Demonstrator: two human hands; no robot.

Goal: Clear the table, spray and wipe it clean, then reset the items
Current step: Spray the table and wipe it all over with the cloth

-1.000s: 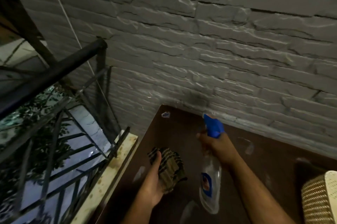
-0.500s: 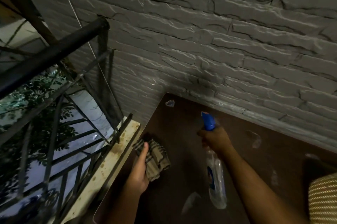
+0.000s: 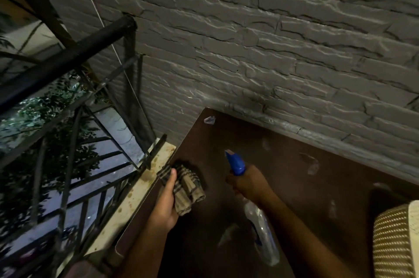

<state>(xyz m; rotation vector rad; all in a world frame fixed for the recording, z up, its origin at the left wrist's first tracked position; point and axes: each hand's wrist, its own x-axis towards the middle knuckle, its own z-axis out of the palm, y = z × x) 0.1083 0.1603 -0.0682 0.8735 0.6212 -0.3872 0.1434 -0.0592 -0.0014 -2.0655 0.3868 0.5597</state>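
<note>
While hands grip checked cloth (image 3: 187, 189) and blue-nozzled spray bottle (image 3: 260, 228), table (image 3: 306, 198) looks smeared.

A grey rough-hewn stone-brick wall (image 3: 272, 35) fills the upper and right parts of the frame, dimly lit. At the left, a black metal railing with slanted bars (image 3: 68, 67) runs diagonally; green foliage (image 3: 45, 119) shows through it at mid-left. A stained cream-coloured ledge (image 3: 136, 189) lies below the railing, lower centre-left. A thin pale cord (image 3: 102, 24) crosses the wall at upper left.
</note>
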